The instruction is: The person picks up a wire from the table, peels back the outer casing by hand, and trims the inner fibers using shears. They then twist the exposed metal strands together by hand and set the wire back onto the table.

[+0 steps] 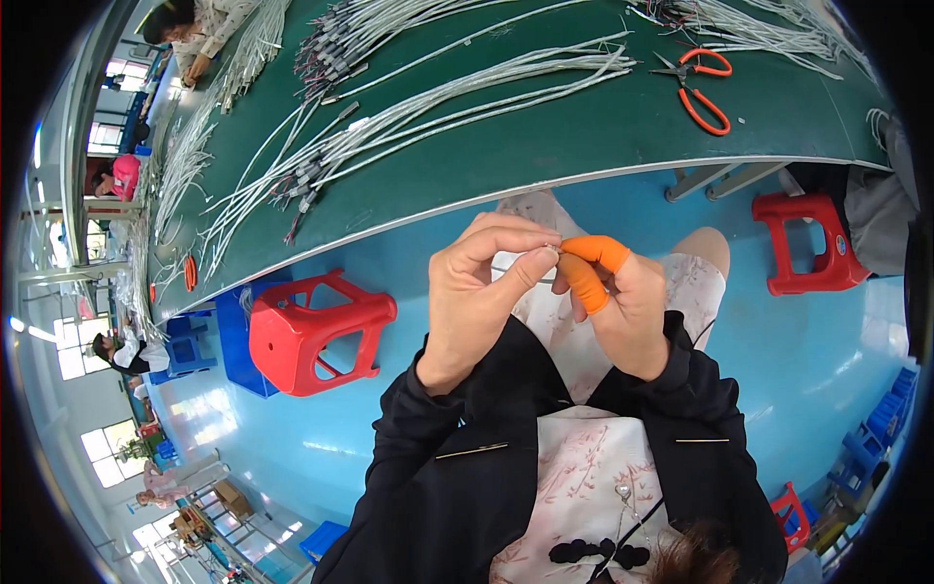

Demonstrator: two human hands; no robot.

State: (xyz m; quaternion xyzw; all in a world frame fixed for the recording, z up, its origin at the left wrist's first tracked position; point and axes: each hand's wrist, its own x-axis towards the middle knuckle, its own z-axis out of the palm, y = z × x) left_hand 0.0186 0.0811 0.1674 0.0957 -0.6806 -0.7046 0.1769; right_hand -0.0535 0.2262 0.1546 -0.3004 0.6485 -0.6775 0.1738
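Note:
My left hand [474, 297] and my right hand [630, 313] meet over my lap, just off the near edge of the green table [545, 146]. Thumb and forefinger of each are pinched together, and the fingertips touch. Something tiny and pale may sit between them, but it is too small to name. Orange finger covers [591, 255] sheathe two digits of the right hand. Closest on the table lies a bundle of white cables [438, 107] with grey and dark connector ends. Orange-handled snips [698, 90] rest with their jaws apart to the right of it.
More white cables lie in bundles at the back [384, 34], back right [759, 29] and left. Red stools stand on the blue floor at left [321, 331] and right [812, 243]. A blue crate [238, 341] sits by the left stool. A co-worker [199, 34] works at the far left.

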